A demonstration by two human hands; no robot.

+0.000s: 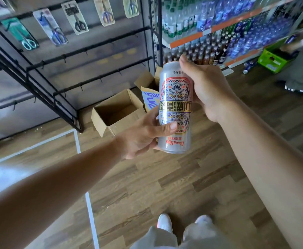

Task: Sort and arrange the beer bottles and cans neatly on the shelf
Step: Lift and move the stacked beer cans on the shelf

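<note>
Head cam only, looking down. The can (175,108) is up in the air in front of the person, over the wood floor (165,186) and not on any shelf. It's held in both hands. Its long axis runs pretty much up and down in the frame, leaning a little left at the top. The print reads upside down, "Chong Qing" by the lower end and "500ml" near the upper one, so the can looks flipped, top end pointing down toward the person. The left hand (143,135) is wrapped round the lower half, thumb lying across the front of the label and fingers tucked behind. The right hand (206,87) clamps the upper half from the right side, thumb up by the top rim. Behind the can, an open cardboard box (116,112) sits on the floor at the foot of a black rack (66,90) hung with packs of scissors (78,18). Top right is the shelf (186,40) with its orange front edge; brown bottles (208,51) stand in rows below it, clear and blue ones above. Far right, another person (301,71) crouches beside a green crate (271,60), all blurry.
</note>
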